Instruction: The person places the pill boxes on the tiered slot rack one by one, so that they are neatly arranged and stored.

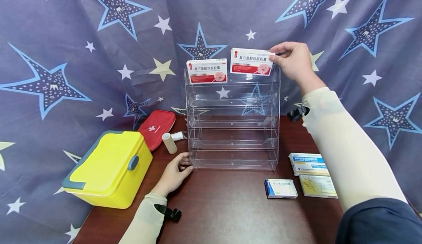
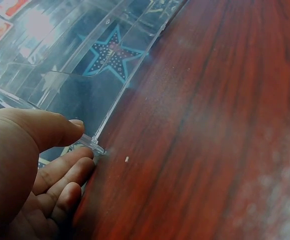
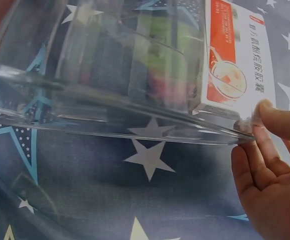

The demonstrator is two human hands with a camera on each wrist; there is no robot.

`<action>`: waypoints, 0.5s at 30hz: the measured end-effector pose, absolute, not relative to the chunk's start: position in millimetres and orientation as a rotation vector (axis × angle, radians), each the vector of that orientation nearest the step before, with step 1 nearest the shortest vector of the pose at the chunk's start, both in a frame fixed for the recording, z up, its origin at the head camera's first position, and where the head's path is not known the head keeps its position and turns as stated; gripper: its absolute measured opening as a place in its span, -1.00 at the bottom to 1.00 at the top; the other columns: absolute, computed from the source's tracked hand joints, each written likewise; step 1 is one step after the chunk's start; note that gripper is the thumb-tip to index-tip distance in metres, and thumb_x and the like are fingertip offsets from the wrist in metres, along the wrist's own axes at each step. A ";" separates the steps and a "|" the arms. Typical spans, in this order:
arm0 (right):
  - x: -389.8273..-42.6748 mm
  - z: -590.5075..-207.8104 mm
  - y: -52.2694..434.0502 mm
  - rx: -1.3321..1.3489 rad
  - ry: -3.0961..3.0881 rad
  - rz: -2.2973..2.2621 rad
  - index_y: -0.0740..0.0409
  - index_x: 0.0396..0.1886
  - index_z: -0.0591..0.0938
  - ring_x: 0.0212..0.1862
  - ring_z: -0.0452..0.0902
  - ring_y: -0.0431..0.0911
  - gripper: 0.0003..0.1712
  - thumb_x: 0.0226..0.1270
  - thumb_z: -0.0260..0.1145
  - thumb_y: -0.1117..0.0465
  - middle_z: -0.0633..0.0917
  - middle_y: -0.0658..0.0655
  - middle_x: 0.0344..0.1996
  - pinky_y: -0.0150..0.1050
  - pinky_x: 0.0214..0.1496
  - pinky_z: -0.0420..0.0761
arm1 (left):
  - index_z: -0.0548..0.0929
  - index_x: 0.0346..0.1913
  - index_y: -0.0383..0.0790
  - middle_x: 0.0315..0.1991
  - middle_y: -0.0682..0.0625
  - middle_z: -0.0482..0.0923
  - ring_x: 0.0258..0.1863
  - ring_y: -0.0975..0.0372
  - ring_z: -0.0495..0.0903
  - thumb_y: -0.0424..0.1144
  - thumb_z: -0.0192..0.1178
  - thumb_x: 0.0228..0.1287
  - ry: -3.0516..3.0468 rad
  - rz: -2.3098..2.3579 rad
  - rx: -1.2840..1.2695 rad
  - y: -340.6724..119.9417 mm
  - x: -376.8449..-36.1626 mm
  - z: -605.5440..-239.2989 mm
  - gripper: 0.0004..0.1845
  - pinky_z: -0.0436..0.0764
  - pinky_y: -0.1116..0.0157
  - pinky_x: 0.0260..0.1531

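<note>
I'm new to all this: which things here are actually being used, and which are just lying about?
In use: clear acrylic tiered rack; red-and-white medicine box held by right hand; left hand steadying the rack's corner.

Lying about: yellow plastic case; red first-aid pouch; blue-and-white boxes.

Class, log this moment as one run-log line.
right hand: pinches red-and-white medicine box at top shelf | left hand: grips clear acrylic rack base corner

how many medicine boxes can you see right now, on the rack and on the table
5: two red and white boxes on the clear rack's top shelf, left and right; three on the table. Others may be hidden.
</note>
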State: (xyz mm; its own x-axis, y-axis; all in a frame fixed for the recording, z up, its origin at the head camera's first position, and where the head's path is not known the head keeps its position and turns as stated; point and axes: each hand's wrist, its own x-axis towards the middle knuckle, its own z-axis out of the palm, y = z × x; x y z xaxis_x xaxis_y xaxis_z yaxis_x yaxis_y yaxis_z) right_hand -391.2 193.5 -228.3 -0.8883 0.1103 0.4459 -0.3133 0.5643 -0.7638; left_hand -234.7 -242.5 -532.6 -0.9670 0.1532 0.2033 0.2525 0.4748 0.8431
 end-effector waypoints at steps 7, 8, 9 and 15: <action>-389.7 -232.6 189.4 0.196 -2.384 1.248 0.10 0.01 0.83 -0.27 0.66 -0.25 -0.73 0.38 0.52 0.13 0.81 0.03 -0.26 -0.39 -0.28 0.55 | 0.59 0.29 -0.23 -0.03 -0.07 0.71 0.00 0.10 0.68 -0.38 0.42 0.34 -2.616 -1.511 -0.355 -244.0 -234.7 -531.6 -0.51 0.63 0.21 -0.02; -389.5 -232.9 188.6 0.199 -2.391 1.239 0.11 0.02 0.83 -0.26 0.67 -0.24 -0.73 0.39 0.51 0.13 0.81 0.03 -0.25 -0.39 -0.27 0.55 | 0.59 0.29 -0.23 -0.03 -0.07 0.71 0.01 0.11 0.67 -0.38 0.41 0.34 -2.618 -1.510 -0.350 -244.2 -235.1 -532.0 -0.52 0.63 0.23 -0.02; -389.3 -233.1 188.1 0.202 -2.396 1.233 0.11 0.02 0.83 -0.25 0.67 -0.24 -0.73 0.40 0.50 0.13 0.82 0.04 -0.25 -0.39 -0.27 0.55 | 0.59 0.30 -0.24 -0.03 -0.07 0.71 0.01 0.11 0.67 -0.39 0.41 0.34 -2.617 -1.512 -0.350 -244.1 -235.2 -531.9 -0.51 0.63 0.23 -0.02; -387.4 -236.2 188.5 0.218 -2.409 1.200 0.13 0.04 0.82 -0.26 0.65 -0.24 -0.73 0.43 0.47 0.14 0.81 0.03 -0.27 -0.38 -0.28 0.54 | 0.58 0.31 -0.25 -0.02 -0.06 0.72 -0.02 0.10 0.69 -0.37 0.42 0.33 -2.618 -1.503 -0.355 -242.5 -235.1 -532.9 -0.50 0.61 0.24 -0.04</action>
State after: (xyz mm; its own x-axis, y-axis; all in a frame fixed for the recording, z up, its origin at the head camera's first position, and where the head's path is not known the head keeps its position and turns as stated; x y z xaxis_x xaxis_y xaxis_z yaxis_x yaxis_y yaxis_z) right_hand -387.4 188.5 -236.2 -0.8916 0.0526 0.4498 -0.3275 0.6112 -0.7206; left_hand -235.1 -242.5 -532.9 -0.9677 0.1502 0.2026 0.2507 0.4852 0.8377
